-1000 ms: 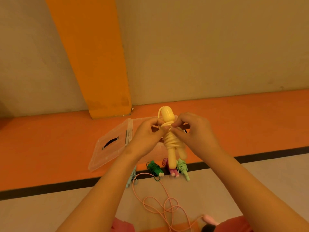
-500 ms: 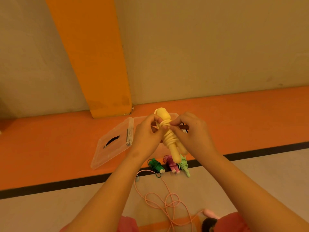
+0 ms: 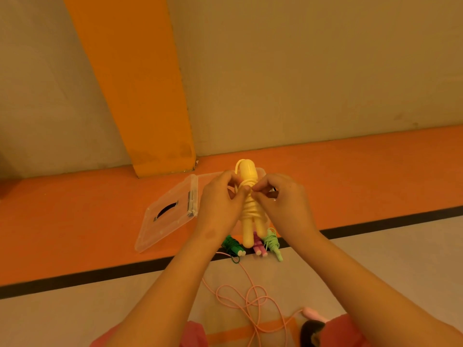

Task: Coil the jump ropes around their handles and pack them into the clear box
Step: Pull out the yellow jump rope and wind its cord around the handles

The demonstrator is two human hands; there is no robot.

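**Both hands pinch the yellow rope's coils**

The left hand (image 3: 220, 204) and right hand (image 3: 283, 204) are curled. Their fingertips pinch the cord wound round the yellow jump rope (image 3: 248, 171), whose paired handles stand upright between them. At 12 o'clock, behind the hands, the clear box (image 3: 262, 171) is mostly hidden, and its open lid (image 3: 167, 221) lies at 9 o'clock. At 6 o'clock three coiled bundles lie on the floor: the dark green rope (image 3: 233, 246), the pink bundle (image 3: 259, 248) and the light green rope (image 3: 273, 242). Farther toward 6, a loose pink rope (image 3: 250, 299) sprawls.

No readable text, labels, brands, numbers or signs anywhere, none on the ropes, box or wall
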